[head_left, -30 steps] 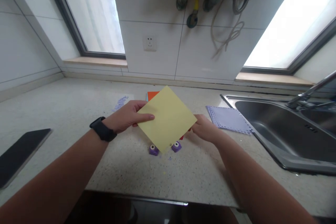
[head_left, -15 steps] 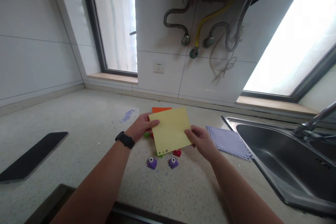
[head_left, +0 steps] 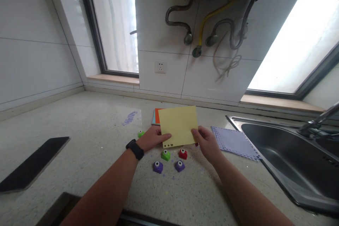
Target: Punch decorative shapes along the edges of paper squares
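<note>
A yellow paper sheet (head_left: 178,123) is held up over the counter, with a few small cut-out shapes at its lower left corner, a star and a heart among them. My left hand (head_left: 153,138) pinches its lower left edge, thumb on top. At the lower right edge, my right hand (head_left: 206,142) grips it the same way. Just below the sheet stand a green punch (head_left: 166,155) and a red punch (head_left: 183,154). Nearer to me are two purple punches, one on the left (head_left: 158,167) and one on the right (head_left: 179,165).
Purple sheets with punched edges (head_left: 235,142) lie beside the sink (head_left: 280,155). Orange and blue paper (head_left: 156,116) sits behind the yellow sheet. Purple scraps (head_left: 129,118) and a black flat panel (head_left: 33,162) are on the left. Another green punch (head_left: 141,133) is by my left hand.
The yellow sheet has turned more level and shifted slightly right and up, uncovering the green and red punches. My left hand has slid from the sheet's upper left to its lower left edge.
</note>
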